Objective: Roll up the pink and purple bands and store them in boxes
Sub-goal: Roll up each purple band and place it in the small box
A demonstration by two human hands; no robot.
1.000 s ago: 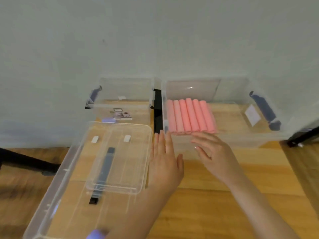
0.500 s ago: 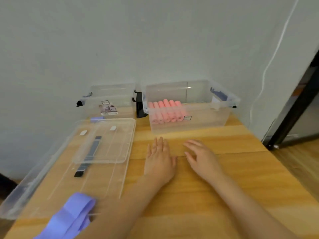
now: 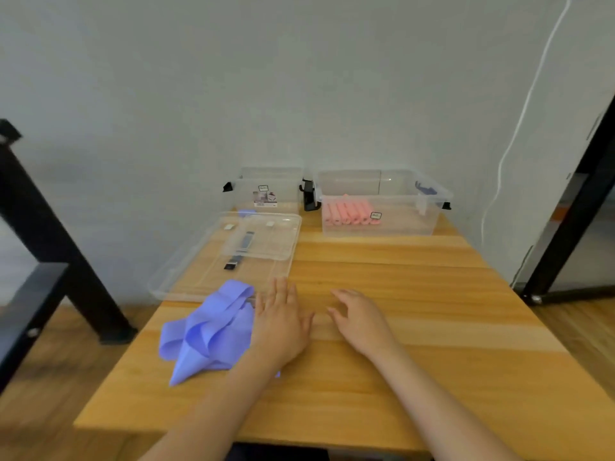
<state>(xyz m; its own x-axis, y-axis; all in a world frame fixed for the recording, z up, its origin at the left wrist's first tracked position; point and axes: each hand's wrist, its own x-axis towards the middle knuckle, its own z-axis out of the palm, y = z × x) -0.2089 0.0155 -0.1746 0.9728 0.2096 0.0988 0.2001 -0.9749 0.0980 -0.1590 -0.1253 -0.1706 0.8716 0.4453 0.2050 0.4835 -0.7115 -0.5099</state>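
A loose heap of purple bands [image 3: 209, 331] lies on the wooden table [image 3: 416, 311] at the front left. My left hand [image 3: 283, 319] lies flat with straight fingers, its edge against the heap. My right hand [image 3: 361, 319] hovers just right of it, fingers relaxed, holding nothing. Several rolled pink bands [image 3: 347, 212] lie side by side in the clear box [image 3: 429, 197] at the back right. A second clear box [image 3: 269, 191] stands at the back, left of the first.
Two clear lids [image 3: 199, 277] lie stacked on the table's left side in front of the left box. A black stand [image 3: 309, 194] sits between the boxes. Black frames rise at far left [image 3: 50, 234] and far right [image 3: 572, 211]. A white cable [image 3: 519, 121] runs down the wall.
The view has pulled back from the boxes, and the purple heap has come fully into sight. Both hands have drawn back toward the table's front; my left hand now lies beside the heap.
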